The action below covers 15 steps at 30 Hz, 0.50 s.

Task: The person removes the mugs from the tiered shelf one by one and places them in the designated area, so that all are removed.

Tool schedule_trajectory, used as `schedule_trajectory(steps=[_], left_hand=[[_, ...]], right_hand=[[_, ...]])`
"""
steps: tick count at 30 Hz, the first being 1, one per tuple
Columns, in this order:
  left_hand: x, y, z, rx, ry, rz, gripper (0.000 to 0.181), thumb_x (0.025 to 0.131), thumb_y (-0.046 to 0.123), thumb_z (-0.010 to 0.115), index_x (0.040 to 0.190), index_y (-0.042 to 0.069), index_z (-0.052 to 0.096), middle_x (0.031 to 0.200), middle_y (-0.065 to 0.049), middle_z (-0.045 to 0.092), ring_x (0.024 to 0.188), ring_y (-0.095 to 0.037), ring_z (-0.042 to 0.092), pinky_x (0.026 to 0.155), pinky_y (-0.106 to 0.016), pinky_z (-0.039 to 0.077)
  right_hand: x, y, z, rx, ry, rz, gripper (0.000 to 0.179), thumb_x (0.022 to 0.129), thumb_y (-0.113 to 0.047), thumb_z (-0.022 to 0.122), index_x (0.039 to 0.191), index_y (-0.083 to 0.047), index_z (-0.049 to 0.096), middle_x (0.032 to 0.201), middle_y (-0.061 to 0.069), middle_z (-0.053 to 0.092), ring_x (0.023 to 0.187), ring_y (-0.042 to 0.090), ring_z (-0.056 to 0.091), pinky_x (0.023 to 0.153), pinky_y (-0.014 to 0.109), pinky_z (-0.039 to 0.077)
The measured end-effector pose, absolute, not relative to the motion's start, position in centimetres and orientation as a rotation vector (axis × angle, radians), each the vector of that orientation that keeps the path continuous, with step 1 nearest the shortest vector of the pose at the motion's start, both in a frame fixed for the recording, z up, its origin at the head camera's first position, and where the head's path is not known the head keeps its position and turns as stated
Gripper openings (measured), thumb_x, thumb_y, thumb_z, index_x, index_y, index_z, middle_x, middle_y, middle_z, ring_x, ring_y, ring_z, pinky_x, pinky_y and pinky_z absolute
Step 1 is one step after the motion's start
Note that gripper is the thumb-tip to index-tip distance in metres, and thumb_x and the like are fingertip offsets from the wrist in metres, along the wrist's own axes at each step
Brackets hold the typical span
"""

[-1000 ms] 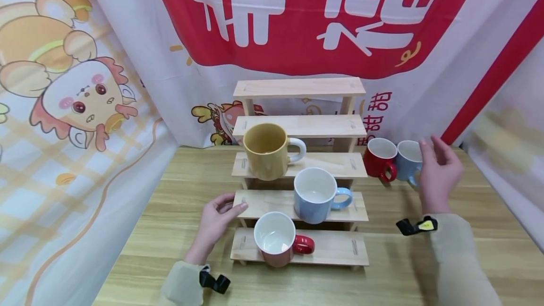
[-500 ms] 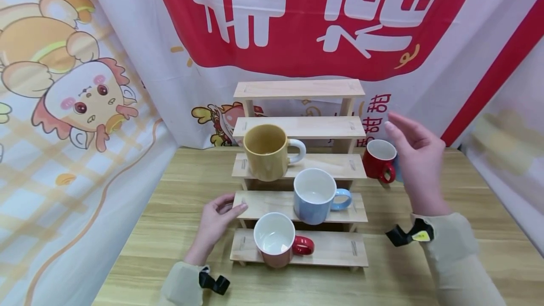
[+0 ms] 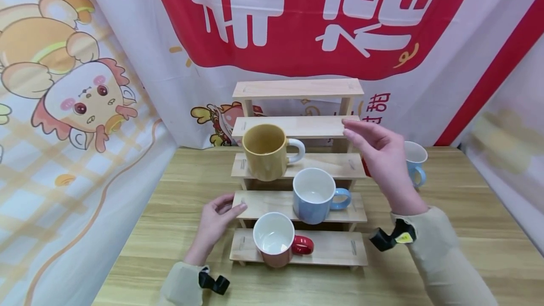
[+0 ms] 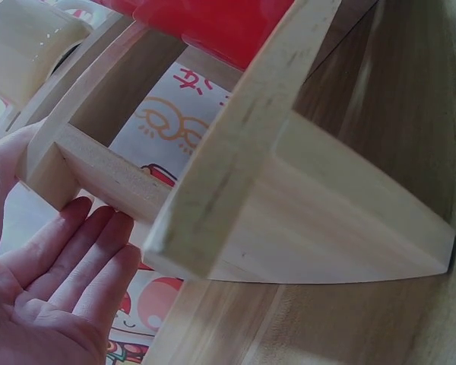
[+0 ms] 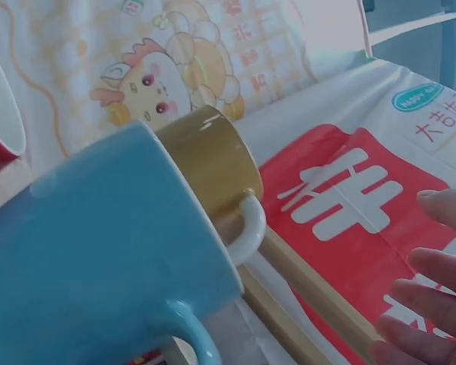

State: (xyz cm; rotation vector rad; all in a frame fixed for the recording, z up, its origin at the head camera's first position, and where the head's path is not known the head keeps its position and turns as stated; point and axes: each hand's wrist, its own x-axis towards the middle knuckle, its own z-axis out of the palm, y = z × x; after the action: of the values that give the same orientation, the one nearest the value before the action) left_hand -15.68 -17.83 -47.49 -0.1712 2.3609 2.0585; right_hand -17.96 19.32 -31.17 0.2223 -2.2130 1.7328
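My left hand [image 3: 214,223] holds the left end of a wooden stepped shelf [image 3: 261,202], its thumb on the second board from the bottom; the left wrist view shows fingers [image 4: 99,255] against the shelf's support. My right hand [image 3: 382,159] is held over the shelf's right side, near the upper boards, with nothing in it and its fingers extended. On the shelf stand a yellow mug [image 3: 267,159] with a white handle, a light blue mug [image 3: 312,206] one board lower, and a red mug [image 3: 276,255] with white inside on the lowest board.
Right of the shelf, another blue mug [image 3: 415,160] stands on the wooden table [image 3: 170,192]. My right hand hides most of another red mug [image 3: 367,169] beside it. A printed cloth [image 3: 140,60] hangs behind and at the sides.
My right hand has moved left from above the blue mug at the right, past the red one, to the shelf's right side. My left hand and the mugs have stayed put.
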Motion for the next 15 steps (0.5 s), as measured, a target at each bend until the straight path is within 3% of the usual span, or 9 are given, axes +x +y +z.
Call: schedule_trajectory(steps=[15], left_hand=[[-15.8,-17.9,-47.6,-0.184,2.398,2.045,0.055,0.083,0.019,0.087,0.127,-0.004,0.064,0.122,-0.020,0.068,0.115,-0.033,0.064,0.088,-0.026,0.056]], right_hand=[[-19.5,16.6,-32.0,0.322,-2.448,1.784,0.054,0.091,-0.052,0.073,0.134,-0.019,0.068,0.130,0.000,0.068,0.121,0.016,0.061,0.101,0.039,0.051]])
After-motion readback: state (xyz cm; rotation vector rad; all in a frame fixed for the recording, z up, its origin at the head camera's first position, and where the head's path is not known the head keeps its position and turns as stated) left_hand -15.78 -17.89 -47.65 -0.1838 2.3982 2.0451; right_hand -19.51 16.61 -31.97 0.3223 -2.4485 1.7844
